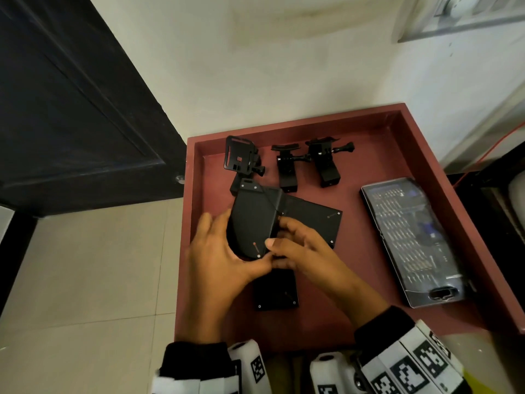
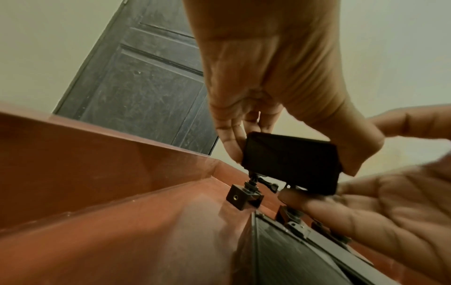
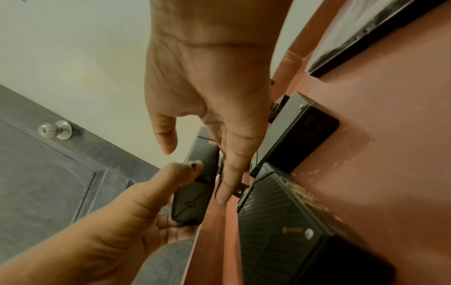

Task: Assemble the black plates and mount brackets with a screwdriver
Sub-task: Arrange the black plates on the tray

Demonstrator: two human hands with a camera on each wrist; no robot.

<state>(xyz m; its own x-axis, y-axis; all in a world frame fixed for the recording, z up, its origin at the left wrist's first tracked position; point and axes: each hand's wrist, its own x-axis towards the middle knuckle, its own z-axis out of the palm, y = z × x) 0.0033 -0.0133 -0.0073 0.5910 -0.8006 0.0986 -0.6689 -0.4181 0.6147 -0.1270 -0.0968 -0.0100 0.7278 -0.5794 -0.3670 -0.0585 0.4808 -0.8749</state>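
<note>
- two hands meet over a reddish-brown tray point(image 1: 420, 155), both on one black plate point(image 1: 255, 220) lifted above the tray floor.
- left hand point(image 1: 221, 260) wraps the plate's left edge: fingers behind it, thumb on the near corner, a firm hold.
- right hand point(image 1: 298, 248) touches the plate's right edge; in the right wrist view its fingers point(image 3: 234, 165) lie nearly straight along that edge, thumb apart. whether it pinches something small there, i cannot tell.
- a second black plate point(image 1: 312, 220) lies flat on the tray, partly under the held one, and a third plate point(image 1: 277, 291) lies flat nearer the person, below the hands.
- three black mount brackets stand in a row at the tray's far side: left bracket point(image 1: 241, 157), middle bracket point(image 1: 287, 169), right bracket point(image 1: 326, 163), the last two just beside each other.
- a clear-lidded screwdriver bit case point(image 1: 412, 240) lies along the tray's right side, well apart from the hands.
- beyond the tray, a dark door point(image 1: 71, 109) and a pale wall.
</note>
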